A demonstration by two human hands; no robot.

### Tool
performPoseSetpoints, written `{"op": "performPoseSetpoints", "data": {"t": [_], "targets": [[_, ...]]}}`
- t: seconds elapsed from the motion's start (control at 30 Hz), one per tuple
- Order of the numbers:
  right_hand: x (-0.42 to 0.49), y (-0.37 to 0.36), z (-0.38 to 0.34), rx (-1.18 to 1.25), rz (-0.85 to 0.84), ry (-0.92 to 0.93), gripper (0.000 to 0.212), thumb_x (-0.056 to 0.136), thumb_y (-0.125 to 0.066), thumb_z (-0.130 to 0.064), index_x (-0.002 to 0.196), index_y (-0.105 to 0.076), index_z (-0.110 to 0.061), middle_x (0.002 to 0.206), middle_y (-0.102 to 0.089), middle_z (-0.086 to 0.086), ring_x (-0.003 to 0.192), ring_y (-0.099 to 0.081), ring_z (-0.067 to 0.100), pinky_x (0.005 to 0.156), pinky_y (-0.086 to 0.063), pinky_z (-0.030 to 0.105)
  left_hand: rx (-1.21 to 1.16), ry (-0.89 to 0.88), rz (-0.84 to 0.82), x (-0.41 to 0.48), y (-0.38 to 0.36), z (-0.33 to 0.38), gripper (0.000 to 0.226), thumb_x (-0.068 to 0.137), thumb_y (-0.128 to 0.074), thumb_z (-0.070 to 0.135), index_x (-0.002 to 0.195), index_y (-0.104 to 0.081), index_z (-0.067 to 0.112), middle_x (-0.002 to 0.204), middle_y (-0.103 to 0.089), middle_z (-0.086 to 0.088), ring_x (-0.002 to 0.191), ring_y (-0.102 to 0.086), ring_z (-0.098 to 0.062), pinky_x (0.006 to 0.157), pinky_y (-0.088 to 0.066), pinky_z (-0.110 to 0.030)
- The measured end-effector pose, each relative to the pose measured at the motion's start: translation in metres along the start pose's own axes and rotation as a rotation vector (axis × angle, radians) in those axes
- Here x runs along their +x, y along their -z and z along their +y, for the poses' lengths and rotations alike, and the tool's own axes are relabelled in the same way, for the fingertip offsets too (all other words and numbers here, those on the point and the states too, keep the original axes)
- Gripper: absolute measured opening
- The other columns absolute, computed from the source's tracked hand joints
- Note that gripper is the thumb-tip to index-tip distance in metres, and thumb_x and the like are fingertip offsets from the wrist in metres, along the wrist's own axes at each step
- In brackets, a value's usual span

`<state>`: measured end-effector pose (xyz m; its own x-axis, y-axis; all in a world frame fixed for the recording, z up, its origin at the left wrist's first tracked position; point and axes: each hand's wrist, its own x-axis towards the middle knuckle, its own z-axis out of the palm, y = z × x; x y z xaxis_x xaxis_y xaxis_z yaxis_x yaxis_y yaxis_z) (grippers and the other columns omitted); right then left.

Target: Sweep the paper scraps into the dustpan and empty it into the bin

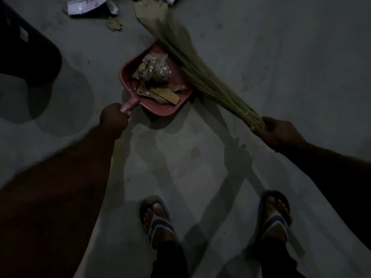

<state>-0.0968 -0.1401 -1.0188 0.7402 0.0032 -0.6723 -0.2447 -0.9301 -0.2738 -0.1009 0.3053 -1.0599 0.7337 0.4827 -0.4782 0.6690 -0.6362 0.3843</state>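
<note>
Sweeping the scraps in, dustpan part-filled.

I am gripping the pink dustpan (160,112) by its handle with my left hand (114,119), fingers curled tight round it. My right hand (279,131) is clutching the bound end of the broom (200,73), whose bristles are lying along the pan's far side. Crumpled paper and card strips (156,73) are sitting in the pan, and more scraps (88,6) are waiting on the floor beyond. Next, I judge, I am needing to reach past those and draw them in.
</note>
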Motion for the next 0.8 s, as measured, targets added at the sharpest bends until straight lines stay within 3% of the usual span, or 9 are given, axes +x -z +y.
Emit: {"op": "performPoseSetpoints", "data": {"t": [0.13, 0.27, 0.37, 0.5, 0.6, 0.7, 0.8], "targets": [[-0.014, -0.007, 0.013, -0.032, -0.045, 0.061, 0.045, 0.095, -0.054, -0.059, 0.125, -0.062, -0.026, 0.103, -0.071, 0.007, 0.088, -0.066, 0.028, 0.076, -0.056, 0.038, -0.106, 0.075, 0.012, -0.012, -0.006, -0.006, 0.026, 0.085, -0.066, 0.018, 0.109, -0.067, 0.007, 0.097, -0.065, -0.019, 0.092, -0.062, -0.033, 0.077, -0.049, -0.039], [-0.027, -0.011, 0.030, 0.011, 0.071, 0.090, 0.043, 0.093, -0.053, -0.062, 0.123, -0.060, -0.032, 0.097, -0.071, 0.003, 0.087, -0.066, 0.028, 0.071, -0.051, 0.034, -0.128, 0.129, 0.014, -0.029, -0.007, -0.019, 0.026, 0.086, -0.066, 0.017, 0.110, -0.067, 0.006, 0.103, -0.065, -0.021, 0.090, -0.060, -0.030, 0.078, -0.049, -0.039], [-0.030, -0.007, 0.034, 0.052, 0.153, 0.047, 0.044, 0.092, -0.053, -0.064, 0.121, -0.059, -0.031, 0.094, -0.070, 0.005, 0.087, -0.067, 0.030, 0.073, -0.055, 0.038, -0.123, 0.150, 0.011, -0.039, -0.004, -0.033, 0.027, 0.086, -0.067, 0.020, 0.110, -0.067, 0.008, 0.102, -0.066, -0.020, 0.092, -0.062, -0.034, 0.079, -0.050, -0.041], [-0.019, 0.009, 0.029, 0.162, 0.247, -0.034, 0.048, 0.092, -0.057, -0.061, 0.122, -0.060, -0.023, 0.109, -0.070, 0.014, 0.101, -0.066, 0.035, 0.087, -0.055, 0.048, -0.129, 0.123, 0.022, -0.048, 0.001, -0.050, 0.027, 0.088, -0.066, 0.020, 0.112, -0.067, 0.008, 0.098, -0.063, -0.013, 0.086, -0.055, -0.023, 0.073, -0.041, -0.031], [0.002, 0.022, 0.016, 0.228, 0.256, -0.118, 0.052, 0.089, -0.057, -0.063, 0.122, -0.064, -0.022, 0.108, -0.070, 0.014, 0.090, -0.069, 0.035, 0.078, -0.060, 0.050, -0.166, 0.169, 0.029, -0.049, 0.004, -0.060, 0.030, 0.089, -0.066, 0.020, 0.116, -0.065, 0.008, 0.099, -0.061, -0.011, 0.088, -0.054, -0.022, 0.074, -0.040, -0.031], [0.025, 0.030, -0.003, 0.285, 0.143, -0.220, 0.055, 0.091, -0.060, -0.059, 0.121, -0.065, -0.013, 0.097, -0.069, 0.016, 0.071, -0.068, 0.032, 0.066, -0.062, 0.046, -0.124, 0.167, 0.036, -0.047, 0.007, -0.066, 0.030, 0.088, -0.066, 0.022, 0.115, -0.066, 0.007, 0.094, -0.059, -0.011, 0.088, -0.057, -0.027, 0.073, -0.041, -0.032], [0.038, 0.028, -0.020, 0.233, 0.042, -0.269, 0.055, 0.090, -0.062, -0.057, 0.112, -0.065, -0.007, 0.085, -0.064, 0.014, 0.065, -0.067, 0.032, 0.063, -0.061, 0.043, -0.049, 0.135, 0.017, -0.041, 0.006, -0.064, 0.030, 0.089, -0.066, 0.023, 0.112, -0.067, 0.004, 0.093, -0.061, -0.016, 0.083, -0.056, -0.026, 0.070, -0.039, -0.031]]}}
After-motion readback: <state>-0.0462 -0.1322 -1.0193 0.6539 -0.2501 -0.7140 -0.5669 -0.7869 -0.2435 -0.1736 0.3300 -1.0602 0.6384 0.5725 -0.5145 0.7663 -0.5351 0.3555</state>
